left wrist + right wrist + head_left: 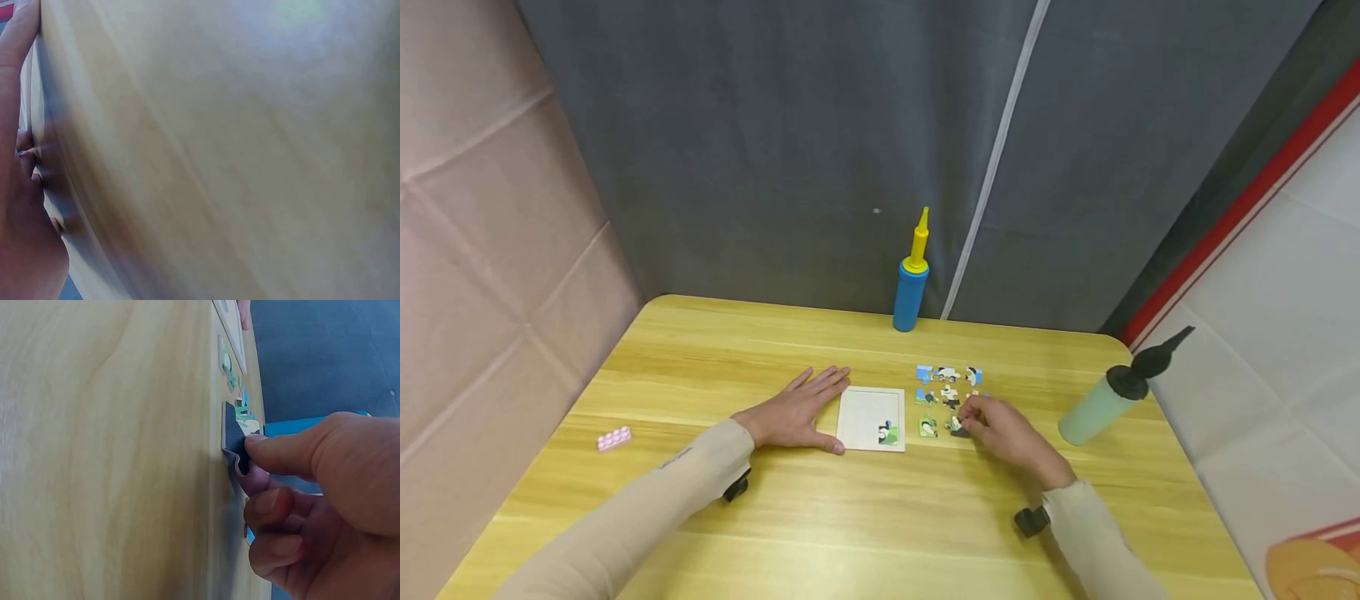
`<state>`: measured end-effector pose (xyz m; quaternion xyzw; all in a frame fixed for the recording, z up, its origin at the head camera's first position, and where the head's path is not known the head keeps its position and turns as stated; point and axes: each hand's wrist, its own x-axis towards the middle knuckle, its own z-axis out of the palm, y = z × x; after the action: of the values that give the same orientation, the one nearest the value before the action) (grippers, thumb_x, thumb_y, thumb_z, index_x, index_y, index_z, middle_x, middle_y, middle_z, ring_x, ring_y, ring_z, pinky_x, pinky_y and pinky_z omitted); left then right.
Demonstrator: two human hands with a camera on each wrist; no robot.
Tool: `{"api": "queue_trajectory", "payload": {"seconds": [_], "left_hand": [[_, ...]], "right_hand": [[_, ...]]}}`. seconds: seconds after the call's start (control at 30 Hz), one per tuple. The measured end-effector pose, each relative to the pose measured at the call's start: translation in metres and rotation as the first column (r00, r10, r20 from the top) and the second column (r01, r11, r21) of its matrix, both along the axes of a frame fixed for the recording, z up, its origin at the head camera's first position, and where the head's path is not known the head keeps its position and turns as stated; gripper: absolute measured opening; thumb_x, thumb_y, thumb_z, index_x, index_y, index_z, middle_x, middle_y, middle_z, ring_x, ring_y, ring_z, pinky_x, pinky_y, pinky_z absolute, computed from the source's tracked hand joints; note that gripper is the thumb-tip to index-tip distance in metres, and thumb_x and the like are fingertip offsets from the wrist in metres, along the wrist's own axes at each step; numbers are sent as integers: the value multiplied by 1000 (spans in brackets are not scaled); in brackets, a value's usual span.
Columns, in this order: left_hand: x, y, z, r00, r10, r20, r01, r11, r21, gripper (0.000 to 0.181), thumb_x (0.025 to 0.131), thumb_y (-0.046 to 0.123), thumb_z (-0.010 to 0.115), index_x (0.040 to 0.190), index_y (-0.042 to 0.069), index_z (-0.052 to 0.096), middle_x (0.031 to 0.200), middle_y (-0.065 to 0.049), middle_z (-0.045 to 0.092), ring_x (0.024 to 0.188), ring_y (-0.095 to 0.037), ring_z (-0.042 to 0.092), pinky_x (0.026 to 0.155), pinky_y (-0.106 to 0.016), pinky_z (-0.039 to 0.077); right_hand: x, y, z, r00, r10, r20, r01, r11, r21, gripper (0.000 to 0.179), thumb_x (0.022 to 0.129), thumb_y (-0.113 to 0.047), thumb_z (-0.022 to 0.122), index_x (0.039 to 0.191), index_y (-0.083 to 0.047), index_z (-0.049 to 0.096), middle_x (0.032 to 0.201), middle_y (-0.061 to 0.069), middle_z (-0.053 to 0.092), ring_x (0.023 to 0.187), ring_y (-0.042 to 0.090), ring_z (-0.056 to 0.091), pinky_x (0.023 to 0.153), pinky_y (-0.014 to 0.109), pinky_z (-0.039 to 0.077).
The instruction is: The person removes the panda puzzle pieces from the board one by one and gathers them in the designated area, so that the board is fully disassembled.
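Observation:
A square, pale puzzle board (859,417) lies on the table with one green-and-white puzzle piece (890,434) in its lower right corner. My left hand (797,411) rests spread at the board's left edge; in the left wrist view only part of this hand (28,231) shows. Between thumb and finger, my right hand (1006,429) pinches a puzzle piece (232,428) with a dark patch, at the front of the loose pieces. It is tilted, one edge at or near the tabletop. Left of it lies a green puzzle piece (928,427); several others, partly hidden by the hand, lie behind.
A blue pump (910,296) with a yellow nozzle stands at the table's back edge, before a grey curtain (775,167). On the right is a pale green pump (1093,411) with a black top. A pink toy brick (614,439) lies far left.

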<state>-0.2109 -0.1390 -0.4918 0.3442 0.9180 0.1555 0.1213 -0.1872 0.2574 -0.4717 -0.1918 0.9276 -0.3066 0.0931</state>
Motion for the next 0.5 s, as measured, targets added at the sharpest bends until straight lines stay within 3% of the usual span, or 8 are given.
{"api": "queue_trajectory", "payload": {"seconds": [0.23,0.5], "left_hand": [[-1,0,-3,1000,4,-4,-4,1000,1,119,88,79,67,172,10,20,182,-6,11,170,-31,9,137,-63,7],[-1,-1,-2,1000,5,1,-5,1000,2,119,88,79,67,172,9,20,182,-6,11,170,-31,9,137,-62,7]], "right_hand": [[-3,-5,3,996,-87,-33,88,996,28,9,104,-12,69,112,-10,72,106,6,66,91,15,59,81,35,53],[-8,-20,14,995,-49,-91,53,998,33,13,103,-11,69,114,-9,73,109,6,68,89,16,60,80,35,52]]}}
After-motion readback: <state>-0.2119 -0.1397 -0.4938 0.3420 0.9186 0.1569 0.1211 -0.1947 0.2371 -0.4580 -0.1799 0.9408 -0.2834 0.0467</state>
